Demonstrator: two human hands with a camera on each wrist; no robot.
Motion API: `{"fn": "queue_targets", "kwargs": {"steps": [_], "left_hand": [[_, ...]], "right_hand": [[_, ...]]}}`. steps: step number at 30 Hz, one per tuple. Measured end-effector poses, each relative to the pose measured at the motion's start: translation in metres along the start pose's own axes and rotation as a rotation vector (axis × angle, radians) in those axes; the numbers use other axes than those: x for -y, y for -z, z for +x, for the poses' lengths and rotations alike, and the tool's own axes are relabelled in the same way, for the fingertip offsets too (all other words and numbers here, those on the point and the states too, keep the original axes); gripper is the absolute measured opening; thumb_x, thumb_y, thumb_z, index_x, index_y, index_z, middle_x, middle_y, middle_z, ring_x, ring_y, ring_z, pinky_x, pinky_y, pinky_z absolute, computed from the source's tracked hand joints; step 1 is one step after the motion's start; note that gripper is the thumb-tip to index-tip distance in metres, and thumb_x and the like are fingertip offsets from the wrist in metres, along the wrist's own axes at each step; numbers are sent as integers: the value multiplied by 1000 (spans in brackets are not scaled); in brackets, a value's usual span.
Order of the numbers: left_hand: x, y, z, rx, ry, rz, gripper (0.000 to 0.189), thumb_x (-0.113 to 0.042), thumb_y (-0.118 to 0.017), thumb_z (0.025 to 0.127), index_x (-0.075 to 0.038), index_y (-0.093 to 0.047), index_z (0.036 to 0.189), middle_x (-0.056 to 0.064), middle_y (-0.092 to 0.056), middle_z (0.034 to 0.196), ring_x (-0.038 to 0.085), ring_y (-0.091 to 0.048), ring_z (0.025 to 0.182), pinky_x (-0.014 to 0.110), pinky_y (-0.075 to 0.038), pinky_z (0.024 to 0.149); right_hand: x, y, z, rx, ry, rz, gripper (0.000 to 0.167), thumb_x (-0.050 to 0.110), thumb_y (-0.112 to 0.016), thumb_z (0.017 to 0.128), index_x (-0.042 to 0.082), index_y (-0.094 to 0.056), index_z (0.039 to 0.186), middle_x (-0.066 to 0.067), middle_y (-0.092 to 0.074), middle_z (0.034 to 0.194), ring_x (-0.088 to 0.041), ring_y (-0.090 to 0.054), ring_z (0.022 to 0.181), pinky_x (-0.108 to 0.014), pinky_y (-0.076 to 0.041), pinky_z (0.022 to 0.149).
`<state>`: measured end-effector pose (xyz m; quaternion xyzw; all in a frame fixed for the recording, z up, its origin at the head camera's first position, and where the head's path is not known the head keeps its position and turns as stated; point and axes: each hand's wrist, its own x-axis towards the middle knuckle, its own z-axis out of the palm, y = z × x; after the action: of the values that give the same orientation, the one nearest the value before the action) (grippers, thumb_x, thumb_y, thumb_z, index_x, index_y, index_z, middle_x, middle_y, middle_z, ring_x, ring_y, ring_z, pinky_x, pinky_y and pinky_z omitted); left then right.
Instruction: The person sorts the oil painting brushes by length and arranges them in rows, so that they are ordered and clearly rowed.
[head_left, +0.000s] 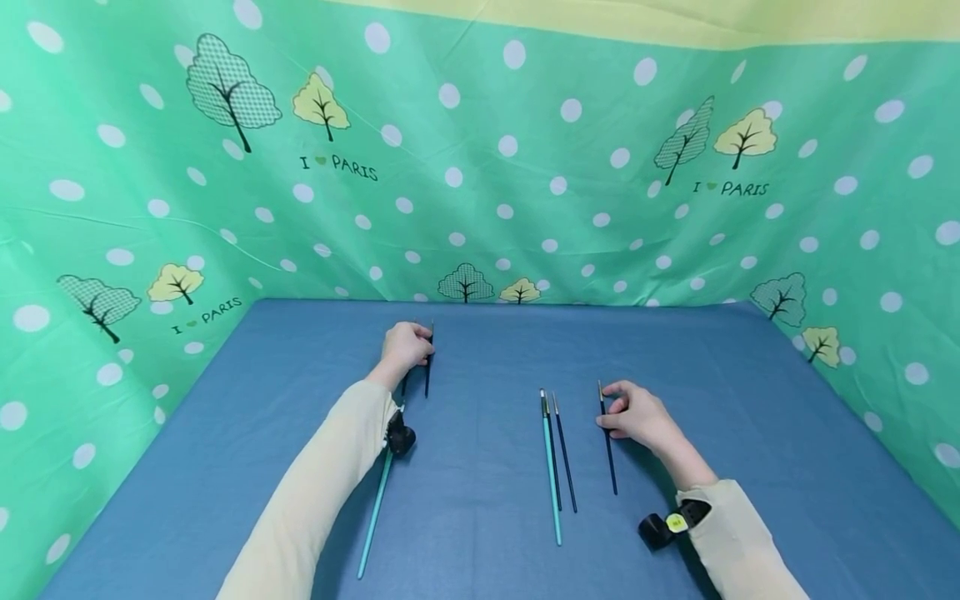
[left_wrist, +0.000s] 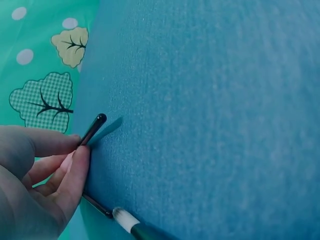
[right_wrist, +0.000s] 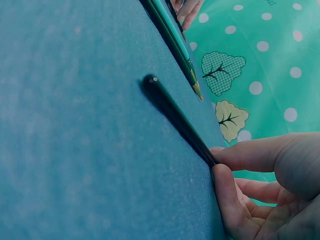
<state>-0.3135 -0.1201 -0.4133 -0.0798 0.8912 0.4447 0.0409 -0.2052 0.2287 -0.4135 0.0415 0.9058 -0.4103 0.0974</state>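
Observation:
Toward the back of the table, my left hand pinches a thin dark paintbrush between thumb and fingers. In the left wrist view the rounded handle end of this paintbrush sticks out past the fingertips, close over the cloth. Another dark paintbrush lies partly hidden under the left wrist. My right hand pinches a dark paintbrush near its metal collar, bristles pointing away from me. Its handle slants close over the cloth in the right wrist view.
Between the hands, a teal paintbrush lies beside two dark paintbrushes, bristles toward the back. A longer teal paintbrush lies under the left forearm. Blue cloth covers the table, and a green dotted curtain hangs behind.

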Motion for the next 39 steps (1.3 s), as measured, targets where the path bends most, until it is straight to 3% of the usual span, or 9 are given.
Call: {"fn": "queue_targets", "kwargs": {"steps": [11, 17, 24, 33, 39], "left_hand": [[-5, 1, -3, -59, -8, 95, 22, -11, -64, 82, -8, -67, 104, 12, -66, 101, 12, -62, 56, 27, -53, 57], [-6, 2, -7, -89, -23, 80, 17, -16, -63, 84, -10, -67, 100, 9, -67, 95, 14, -62, 58, 28, -52, 57], [-11, 0, -21, -22, -8, 21, 16, -19, -62, 86, -11, -66, 100, 8, -65, 98, 14, -60, 62, 27, -52, 56], [-21, -15, -43, 98, -15, -134, 12, -14, -63, 85, -7, -65, 94, 12, -64, 89, 13, -57, 57, 29, -55, 56], [-30, -28, -61, 170, -66, -155, 9, -11, -63, 84, -4, -64, 89, 15, -64, 85, 16, -59, 56, 30, -55, 55]], "right_hand": [[0, 0, 1, 0, -4, 0, 50, 6, -68, 79, 0, -46, 124, -10, -51, 83, -15, -57, 66, -29, -56, 60], [0, 0, 0, 0, 2, -1, 50, 6, -68, 79, 0, -46, 124, -10, -51, 83, -16, -57, 66, -29, -56, 60], [1, 0, -1, 0, 7, -2, 50, 7, -68, 79, 0, -46, 124, -10, -51, 83, -15, -57, 66, -29, -55, 60], [-1, 0, -1, 0, 4, -2, 49, 7, -68, 80, 0, -46, 123, -11, -52, 83, -16, -57, 66, -29, -55, 60], [0, 0, -1, 0, 2, 2, 50, 7, -68, 80, 0, -46, 124, -11, -51, 84, -16, -57, 67, -29, -55, 60]]}}
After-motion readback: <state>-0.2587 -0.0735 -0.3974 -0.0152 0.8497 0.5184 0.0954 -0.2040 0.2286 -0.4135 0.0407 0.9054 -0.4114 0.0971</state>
